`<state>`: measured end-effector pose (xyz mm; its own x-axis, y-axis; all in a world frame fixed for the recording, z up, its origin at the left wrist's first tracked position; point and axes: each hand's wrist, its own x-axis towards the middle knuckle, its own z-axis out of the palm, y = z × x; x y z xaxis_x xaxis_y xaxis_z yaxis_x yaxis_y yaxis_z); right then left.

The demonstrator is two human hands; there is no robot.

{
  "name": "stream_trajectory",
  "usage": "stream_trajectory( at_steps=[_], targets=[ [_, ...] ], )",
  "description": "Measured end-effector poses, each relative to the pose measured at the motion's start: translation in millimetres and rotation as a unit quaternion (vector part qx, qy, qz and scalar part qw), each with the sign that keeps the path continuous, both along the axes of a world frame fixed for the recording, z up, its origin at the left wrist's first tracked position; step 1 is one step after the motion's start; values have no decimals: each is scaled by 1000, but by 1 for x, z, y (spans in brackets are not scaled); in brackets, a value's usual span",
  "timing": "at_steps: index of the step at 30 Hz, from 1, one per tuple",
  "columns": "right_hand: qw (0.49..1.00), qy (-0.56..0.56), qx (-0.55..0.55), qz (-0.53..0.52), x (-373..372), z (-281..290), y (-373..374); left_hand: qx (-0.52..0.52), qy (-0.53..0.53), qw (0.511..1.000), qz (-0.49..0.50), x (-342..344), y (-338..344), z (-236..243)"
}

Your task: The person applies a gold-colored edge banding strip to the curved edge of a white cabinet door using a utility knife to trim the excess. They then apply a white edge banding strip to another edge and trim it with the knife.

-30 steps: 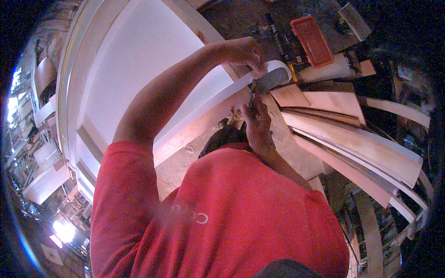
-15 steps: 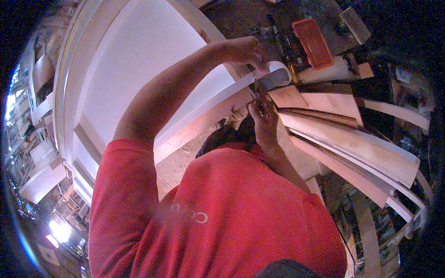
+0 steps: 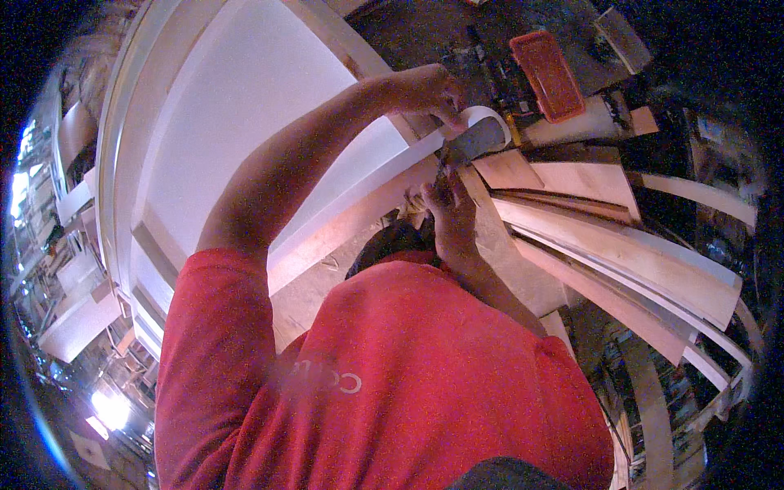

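Observation:
A long white strip (image 3: 359, 175) runs along the near edge of a wide white panel (image 3: 253, 90). Its far end curls back in a loop with a grey underside (image 3: 482, 139). My left hand (image 3: 429, 91) reaches over the panel, its fingers bent down and closed at the strip beside that loop. Below it, my right hand (image 3: 453, 211) is closed around a small dark tool (image 3: 445, 163) whose kind I cannot make out. The tool's upper end is close to the strip's edge, just left of the loop; whether they touch is hidden.
Long wooden boards (image 3: 621, 245) lie fanned out to the right of my right hand. Beyond the loop lie an orange plastic tray (image 3: 547, 77), a grey block (image 3: 623, 41) and dark clutter. Stacked offcuts (image 3: 82, 310) and a bright light (image 3: 110, 408) are at the far left.
My right hand has shifted left with the dark tool, along the strip's edge. The left hand stays almost where it was, and the curled end has barely moved.

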<state>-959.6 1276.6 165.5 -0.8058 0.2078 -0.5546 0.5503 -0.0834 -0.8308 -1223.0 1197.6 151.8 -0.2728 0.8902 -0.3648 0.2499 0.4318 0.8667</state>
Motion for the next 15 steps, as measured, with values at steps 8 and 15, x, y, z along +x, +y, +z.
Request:
stream_trajectory(
  at_steps=[8, 15],
  targets=[
    [981, 126, 133, 62, 0, -18, 52, -8, -68, 997, 46, 4, -2, 17],
    [967, 162, 151, 124, 8, -30, 70, -25, -116, 992, 43, 4, -5, 14]
  ],
)
